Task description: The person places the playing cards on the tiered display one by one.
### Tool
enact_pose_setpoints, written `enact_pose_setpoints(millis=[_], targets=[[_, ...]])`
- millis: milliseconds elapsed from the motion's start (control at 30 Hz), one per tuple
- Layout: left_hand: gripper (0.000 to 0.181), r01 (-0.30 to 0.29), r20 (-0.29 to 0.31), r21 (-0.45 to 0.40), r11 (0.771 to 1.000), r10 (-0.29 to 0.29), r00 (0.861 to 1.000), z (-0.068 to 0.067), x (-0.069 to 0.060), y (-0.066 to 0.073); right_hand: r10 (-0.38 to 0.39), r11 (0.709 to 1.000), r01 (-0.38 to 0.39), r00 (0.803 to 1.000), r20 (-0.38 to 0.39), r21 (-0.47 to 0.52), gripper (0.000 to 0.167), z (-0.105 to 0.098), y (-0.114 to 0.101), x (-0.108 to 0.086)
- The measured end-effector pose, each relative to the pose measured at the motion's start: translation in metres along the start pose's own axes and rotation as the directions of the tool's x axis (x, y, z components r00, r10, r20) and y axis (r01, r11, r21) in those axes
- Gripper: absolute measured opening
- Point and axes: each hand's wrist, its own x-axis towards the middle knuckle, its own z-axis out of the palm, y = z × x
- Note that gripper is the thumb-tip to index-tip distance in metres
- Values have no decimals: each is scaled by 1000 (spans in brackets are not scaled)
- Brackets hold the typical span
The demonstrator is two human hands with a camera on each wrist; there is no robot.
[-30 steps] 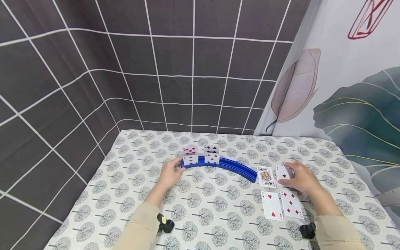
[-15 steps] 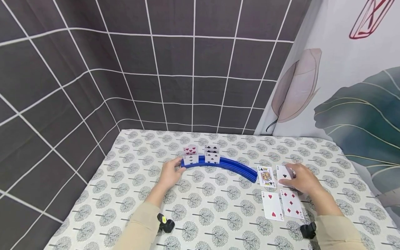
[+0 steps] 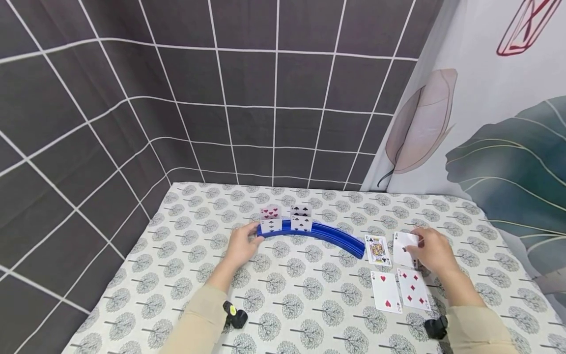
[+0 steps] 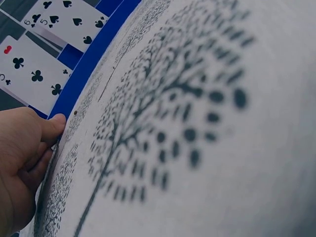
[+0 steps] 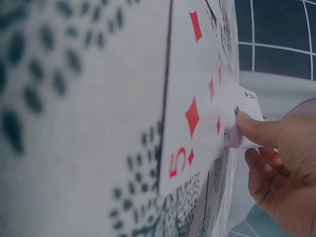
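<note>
My left hand holds the left end of a curved blue card holder, the thumb on its front side. Two pairs of playing cards stand in it: a clubs card before a hearts card, and a five of spades before a clubs card. Over on the right, my right hand pinches an ace of clubs by its right side. Its thumb lies on the card's face, and the card tilts up off the table.
Beside the ace lies a king of clubs. Nearer me are a two of hearts and a five of diamonds, both face up. A tree-patterned cloth covers the table, with a dark gridded curtain behind.
My right hand has shifted slightly right on the ace of clubs, and the card's right side has come up. The left hand has stayed at the card holder.
</note>
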Motion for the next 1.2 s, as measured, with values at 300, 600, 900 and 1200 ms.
enact_pose_setpoints(millis=[300,600,900,1200], targets=[[52,26,8,-23,999,-25,1000,0,-1,2,35,999,-32,990,-135,26,36,0,-3,-3],[52,7,0,-9,1000,-7,1000,0,-1,1,20,997,-3,974,-225,79,27,-9,-10,1],[53,13,6,-33,999,-12,1000,1,0,0,6,996,19,963,-269,89,23,-10,-13,4],[52,-9,0,-19,1000,9,1000,0,0,0,-93,984,133,950,-298,118,22,-4,-15,9]])
